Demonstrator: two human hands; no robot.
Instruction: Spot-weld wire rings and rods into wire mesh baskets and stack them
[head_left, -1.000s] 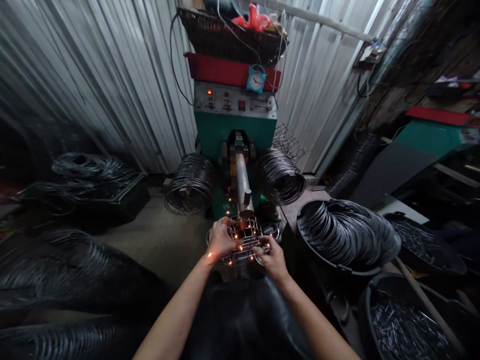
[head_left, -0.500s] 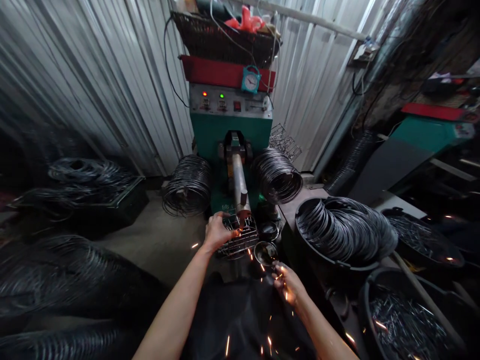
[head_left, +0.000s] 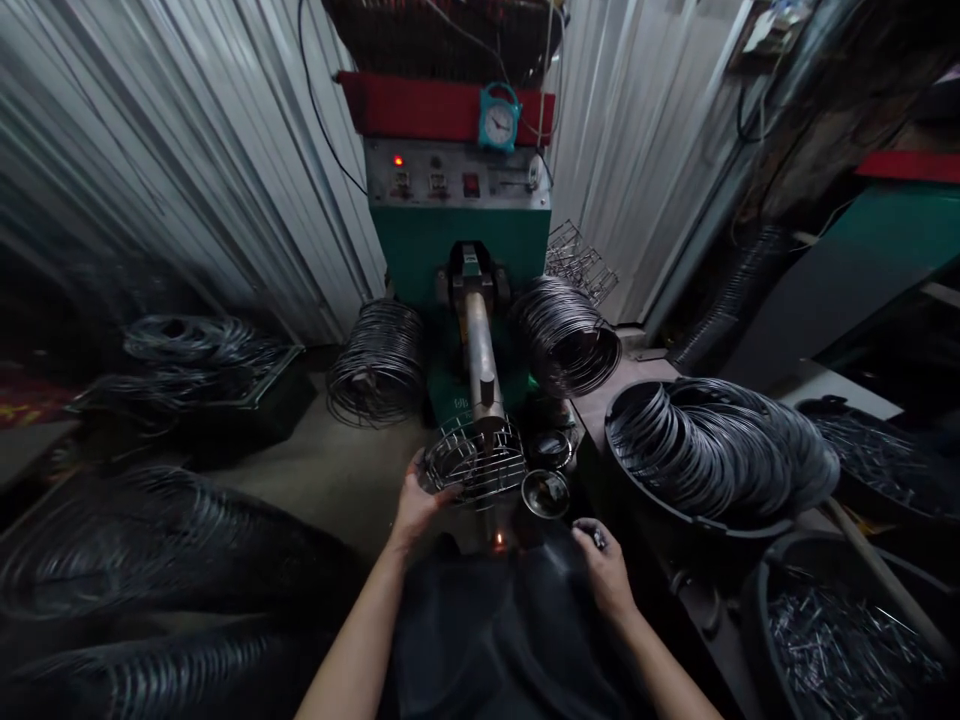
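Note:
My left hand [head_left: 415,497] grips the left rim of a round wire basket [head_left: 475,464], which sits under the steel arm [head_left: 479,350] of the green welding machine [head_left: 459,245]. My right hand [head_left: 604,563] hangs lower right, over the dark apron [head_left: 495,630] on my lap. Its fingers are curled round something small and dark that I cannot make out. Two small round metal cups [head_left: 546,492] sit between the basket and my right hand. A tiny orange glow [head_left: 498,541] shows just below the basket.
Wire coils [head_left: 379,362] hang on both sides of the machine. A black tub [head_left: 701,520] of wire rings stands at right, with a bin of short rods [head_left: 847,640] nearer me. More wire bundles [head_left: 150,560] lie on the floor at left. Corrugated metal walls stand behind.
The shower of sparks has died out. My right hand left the basket and dropped toward my lap. My left hand slid down to the basket's left rim. The view tilted down.

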